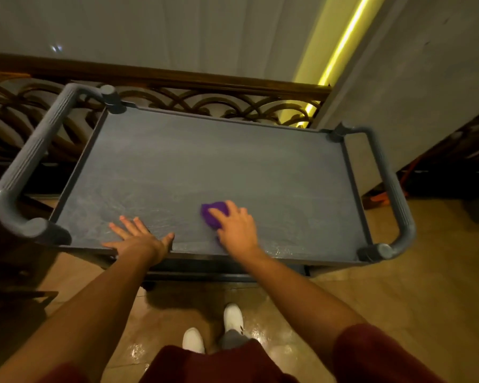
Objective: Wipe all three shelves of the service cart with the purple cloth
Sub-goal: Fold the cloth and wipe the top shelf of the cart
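**Right hand presses the purple cloth on the cart's top shelf**

The right hand's fingers (234, 210) curl down over the bunched purple cloth (211, 215), holding it pressed flat against the top shelf (205, 161) of the grey service cart, near the front edge and a little right of centre. The right hand (234, 226) covers most of the cloth; only its far-left part shows. The left hand (138, 236) lies palm down on the same shelf by the front rim, fingers spread wide and holding nothing, thumb pointing toward the cloth. Both forearms reach forward from dark red sleeves (371, 352).

The two lower shelves are almost wholly hidden beneath the top one. Ribbed handles (31, 161) curve off each end. White shoes (233, 317) stand on the glossy floor below.
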`<state>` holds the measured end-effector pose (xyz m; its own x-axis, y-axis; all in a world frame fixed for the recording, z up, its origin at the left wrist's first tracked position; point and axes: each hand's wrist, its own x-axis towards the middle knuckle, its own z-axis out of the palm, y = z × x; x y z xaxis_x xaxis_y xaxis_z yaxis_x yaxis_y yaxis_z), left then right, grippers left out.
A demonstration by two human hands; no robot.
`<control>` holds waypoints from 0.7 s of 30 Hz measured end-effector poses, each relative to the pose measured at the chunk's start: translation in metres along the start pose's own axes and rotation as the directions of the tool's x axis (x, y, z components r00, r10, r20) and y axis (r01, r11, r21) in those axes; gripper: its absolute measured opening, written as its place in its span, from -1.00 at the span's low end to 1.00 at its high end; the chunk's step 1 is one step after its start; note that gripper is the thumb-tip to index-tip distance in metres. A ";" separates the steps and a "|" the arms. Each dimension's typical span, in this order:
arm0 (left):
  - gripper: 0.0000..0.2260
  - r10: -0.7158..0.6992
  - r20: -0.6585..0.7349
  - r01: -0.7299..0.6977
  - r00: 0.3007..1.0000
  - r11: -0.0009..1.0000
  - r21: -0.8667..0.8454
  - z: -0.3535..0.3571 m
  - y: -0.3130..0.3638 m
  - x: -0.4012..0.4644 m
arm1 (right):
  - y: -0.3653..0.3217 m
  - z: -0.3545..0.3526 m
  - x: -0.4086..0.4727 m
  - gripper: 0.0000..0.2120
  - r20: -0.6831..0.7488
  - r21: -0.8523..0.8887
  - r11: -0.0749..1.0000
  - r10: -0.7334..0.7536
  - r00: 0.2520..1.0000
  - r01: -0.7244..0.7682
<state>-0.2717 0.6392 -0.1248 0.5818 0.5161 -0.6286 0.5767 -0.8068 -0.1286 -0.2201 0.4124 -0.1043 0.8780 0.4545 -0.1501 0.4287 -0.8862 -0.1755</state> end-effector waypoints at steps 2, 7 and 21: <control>0.02 0.007 0.004 -0.007 1.000 1.000 -0.013 -0.002 0.000 -0.003 | 0.060 -0.007 -0.030 -0.46 -0.012 -0.054 0.988 0.147 0.989 -0.148; 0.00 0.038 0.014 -0.038 0.999 0.999 -0.007 -0.003 0.002 -0.011 | 0.169 -0.030 -0.095 -0.52 -0.048 -0.062 0.844 0.530 0.847 -0.532; 0.34 0.338 0.149 -0.348 0.929 0.937 0.042 0.003 0.133 -0.055 | 0.167 -0.013 -0.089 -0.43 0.009 -0.016 0.961 0.275 0.961 -0.275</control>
<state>-0.2292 0.5029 -0.1096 0.6501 0.1637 -0.7420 0.3141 -0.9471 0.0662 -0.2240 0.2228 -0.1078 0.9602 0.1937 -0.2012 0.1740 -0.9784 -0.1116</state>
